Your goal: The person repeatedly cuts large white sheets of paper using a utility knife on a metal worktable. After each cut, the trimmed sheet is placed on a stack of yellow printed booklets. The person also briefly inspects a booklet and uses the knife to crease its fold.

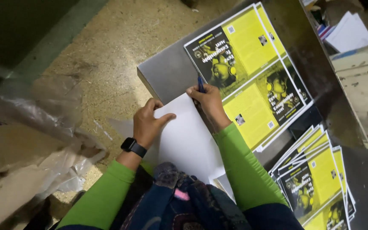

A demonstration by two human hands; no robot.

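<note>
Mid-fold on a white sheet (188, 136) lying on the grey counter (167, 72). Left hand (148, 123) flat and open, pressing the sheet. Right hand (207, 100) closed around a blue pen (200, 83), probably creasing the edge. Next: firm, even pressure along the fold, beside the yellow printed covers (252, 72).

The view is moderately bright in its middle and dim toward the corners, with light falling from above onto the blank white paper sheet (188, 136), which reads as the brightest patch and shows almost no surface detail. Up and right of that sheet, the glossy yellow-and-black printed cover sheets (252, 72) are sharp and carry a faint sheen, while the grey metal tabletop (171, 72) beneath gives a dull reflection. Left of the sheet, the crumpled clear plastic wrapping (30, 110) is soft and smeared, and the far upper-left corner sinks into dark green shadow.
</note>
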